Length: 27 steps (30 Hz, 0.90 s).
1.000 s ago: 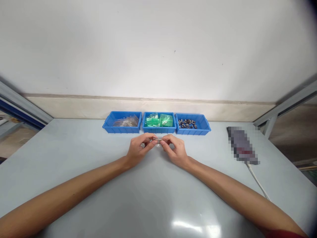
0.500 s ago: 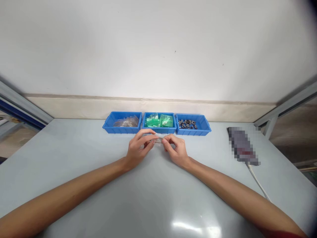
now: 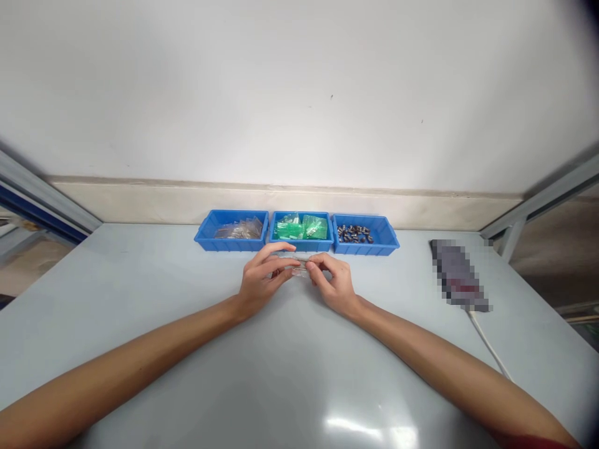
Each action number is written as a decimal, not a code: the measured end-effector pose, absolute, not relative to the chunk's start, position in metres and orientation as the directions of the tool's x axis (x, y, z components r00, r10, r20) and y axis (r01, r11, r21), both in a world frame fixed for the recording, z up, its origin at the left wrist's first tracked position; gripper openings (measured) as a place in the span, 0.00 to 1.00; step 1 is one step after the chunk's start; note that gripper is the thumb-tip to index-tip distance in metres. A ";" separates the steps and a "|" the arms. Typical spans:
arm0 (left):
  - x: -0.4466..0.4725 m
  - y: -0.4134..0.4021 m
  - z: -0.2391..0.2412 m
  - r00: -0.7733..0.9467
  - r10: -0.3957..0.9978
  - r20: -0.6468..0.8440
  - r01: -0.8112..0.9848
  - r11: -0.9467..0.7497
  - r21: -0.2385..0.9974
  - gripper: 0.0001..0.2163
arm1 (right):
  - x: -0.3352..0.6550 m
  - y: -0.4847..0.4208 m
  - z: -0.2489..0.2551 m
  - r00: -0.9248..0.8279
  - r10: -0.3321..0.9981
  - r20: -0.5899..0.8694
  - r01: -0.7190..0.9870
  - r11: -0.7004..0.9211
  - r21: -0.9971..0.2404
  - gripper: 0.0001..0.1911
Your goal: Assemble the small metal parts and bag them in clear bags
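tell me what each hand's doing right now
Left hand: closed, pinching a small clear plastic bag.
Right hand: closed, pinching the same bag from the other side.

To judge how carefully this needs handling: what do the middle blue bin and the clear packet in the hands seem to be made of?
The blue bin looks like moulded plastic with a satin finish, judging by its even colour and ribbed walls. The clear packet, pinched between the left hand and right hand, seems to be thin transparent plastic film, glossy where it catches light. Its contents are too small to tell.
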<state>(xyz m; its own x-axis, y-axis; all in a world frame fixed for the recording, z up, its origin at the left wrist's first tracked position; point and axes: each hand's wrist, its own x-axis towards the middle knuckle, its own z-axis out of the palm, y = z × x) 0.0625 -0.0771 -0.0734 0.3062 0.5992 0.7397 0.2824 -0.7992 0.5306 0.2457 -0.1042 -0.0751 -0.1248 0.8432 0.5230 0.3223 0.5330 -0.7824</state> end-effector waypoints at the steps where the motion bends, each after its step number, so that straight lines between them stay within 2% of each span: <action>1: 0.063 -0.077 -0.073 0.307 0.596 0.742 0.281 -0.802 0.528 0.05 | 0.246 -0.104 -0.075 -0.129 0.844 0.521 0.321 0.532 -0.783 0.11; 6: 0.063 -0.078 -0.073 0.271 0.585 0.765 0.262 -0.809 0.526 0.03 | 0.248 -0.104 -0.078 -0.161 0.835 0.527 0.304 0.549 -0.778 0.13; 13: 0.063 -0.076 -0.076 0.219 0.708 0.671 0.190 -0.706 0.683 0.03 | 0.248 -0.102 -0.080 -0.145 0.823 0.549 0.199 0.568 -0.799 0.16; 17: 0.062 -0.075 -0.077 0.217 0.702 0.678 0.200 -0.712 0.673 0.03 | 0.247 -0.102 -0.078 -0.168 0.815 0.554 0.216 0.579 -0.786 0.18; 22: 0.063 -0.077 -0.075 0.246 0.671 0.699 0.222 -0.741 0.633 0.03 | 0.246 -0.102 -0.076 -0.143 0.806 0.575 0.283 0.590 -0.756 0.11; 27: 0.064 -0.078 -0.074 0.204 0.713 0.671 0.248 -0.701 0.669 0.02 | 0.245 -0.102 -0.076 -0.140 0.778 0.612 0.301 0.623 -0.722 0.06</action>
<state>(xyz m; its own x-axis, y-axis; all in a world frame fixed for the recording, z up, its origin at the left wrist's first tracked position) 0.0638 -0.0779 -0.0736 0.2038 0.7126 0.6713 0.2475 -0.7009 0.6689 0.2447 -0.1020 -0.0758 -0.1400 0.7782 0.6123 0.3007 0.6225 -0.7225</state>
